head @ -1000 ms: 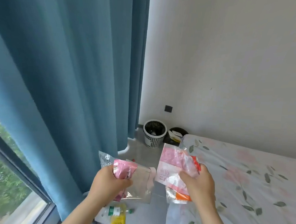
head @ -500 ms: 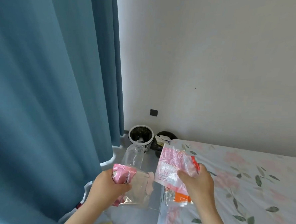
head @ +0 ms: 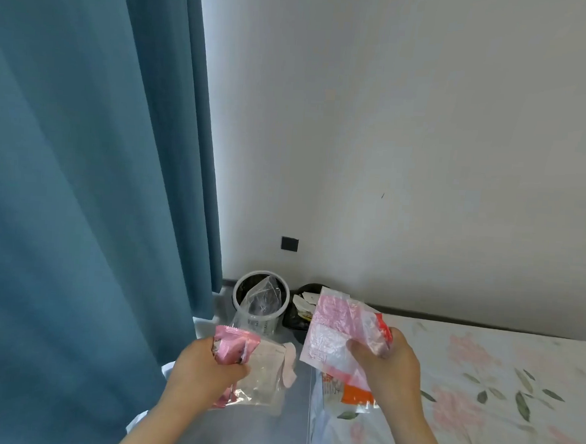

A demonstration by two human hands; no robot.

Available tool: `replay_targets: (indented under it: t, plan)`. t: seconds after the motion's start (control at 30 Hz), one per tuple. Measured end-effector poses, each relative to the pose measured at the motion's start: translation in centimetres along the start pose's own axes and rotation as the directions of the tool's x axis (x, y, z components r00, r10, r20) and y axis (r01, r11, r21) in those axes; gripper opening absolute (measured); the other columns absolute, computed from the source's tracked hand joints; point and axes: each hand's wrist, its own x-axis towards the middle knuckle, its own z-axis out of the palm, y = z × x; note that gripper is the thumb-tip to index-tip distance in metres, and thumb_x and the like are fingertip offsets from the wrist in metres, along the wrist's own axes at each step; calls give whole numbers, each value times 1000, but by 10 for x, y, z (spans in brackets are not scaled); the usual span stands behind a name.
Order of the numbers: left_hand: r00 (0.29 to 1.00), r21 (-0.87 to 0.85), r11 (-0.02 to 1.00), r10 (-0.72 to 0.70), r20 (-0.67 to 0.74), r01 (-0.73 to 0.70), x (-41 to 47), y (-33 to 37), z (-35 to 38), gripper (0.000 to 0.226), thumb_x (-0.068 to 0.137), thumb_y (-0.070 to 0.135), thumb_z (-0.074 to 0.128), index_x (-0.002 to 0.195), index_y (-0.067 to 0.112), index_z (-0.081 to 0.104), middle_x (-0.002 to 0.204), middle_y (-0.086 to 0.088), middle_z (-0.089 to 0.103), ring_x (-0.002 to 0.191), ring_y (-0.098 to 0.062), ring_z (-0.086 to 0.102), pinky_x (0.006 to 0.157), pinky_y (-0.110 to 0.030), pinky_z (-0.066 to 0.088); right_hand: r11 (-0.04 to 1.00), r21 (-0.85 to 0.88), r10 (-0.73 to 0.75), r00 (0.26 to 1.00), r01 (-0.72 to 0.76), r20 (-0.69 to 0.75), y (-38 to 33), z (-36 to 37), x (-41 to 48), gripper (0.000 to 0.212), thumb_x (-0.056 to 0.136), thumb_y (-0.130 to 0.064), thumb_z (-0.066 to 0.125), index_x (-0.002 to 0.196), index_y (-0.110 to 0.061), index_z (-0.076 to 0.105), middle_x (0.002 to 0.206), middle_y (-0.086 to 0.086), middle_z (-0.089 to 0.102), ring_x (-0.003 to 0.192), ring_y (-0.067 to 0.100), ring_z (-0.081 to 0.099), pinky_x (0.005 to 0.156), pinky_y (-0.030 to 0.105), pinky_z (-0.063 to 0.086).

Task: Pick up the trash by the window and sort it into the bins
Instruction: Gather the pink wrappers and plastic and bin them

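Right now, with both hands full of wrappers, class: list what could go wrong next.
1. The left hand grips a pink wrapper together with clear plastic; the loose plastic could slip out.
2. The right hand pinches a pink-white packet over an orange packet; separating them one-handed looks awkward.
3. The white bin and black bin stand side by side; a light wrapper tossed from here might land in the wrong one.

Curtain (head: 81,174) hangs left; bed (head: 480,387) lies right. Between them, against the wall (head: 393,125), left bin (head: 238,289) and right bin (head: 310,286) stand side by side under a socket (head: 289,244). Nearer, left hand (head: 203,370) holds left packets (head: 236,347) beside right hand (head: 391,363) with right packets (head: 333,327).
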Motion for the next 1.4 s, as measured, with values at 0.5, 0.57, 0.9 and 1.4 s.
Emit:
replay_targets:
  t: [0.5, 0.57, 0.9, 1.4]
  plan:
    - [995, 127, 992, -34, 90, 23, 182, 96, 53, 13, 68, 25, 79, 70, 22, 66, 68, 4, 68, 65, -9, 62, 58, -22, 45, 995, -72, 76, 997, -75, 4, -19, 26, 208, 44, 77, -41, 74, 111, -19, 56, 100, 0, 64, 85, 19, 60, 75, 35, 52]
    - [996, 118, 992, -44, 84, 34, 205, 113, 59, 13, 68, 23, 80, 67, 21, 67, 65, 3, 68, 64, -11, 62, 59, -23, 45, 995, -67, 77, 997, -76, 12, -23, 27, 236, 41, 77, -39, 75, 108, -18, 57, 98, 1, 64, 84, 20, 60, 74, 35, 51]
    - [990, 84, 990, -120, 75, 114, 299, 141, 86, 18, 65, 16, 82, 61, 22, 66, 59, 4, 65, 62, -17, 61, 62, -26, 45, 990, -96, 107, 994, -104, 20, -29, 44, 337, 43, 77, -37, 76, 109, -16, 57, 98, 1, 63, 86, 21, 60, 72, 32, 48]
    - [938, 68, 985, -175, 299, 162, 478, 144, 85, 14, 71, 4, 75, 66, 13, 65, 60, -6, 65, 42, -10, 62, 41, -22, 49, 931, -219, 302, 953, -292, 14, -43, 147, 434, 45, 78, -39, 73, 112, -16, 54, 97, -1, 60, 87, 19, 60, 73, 33, 50]
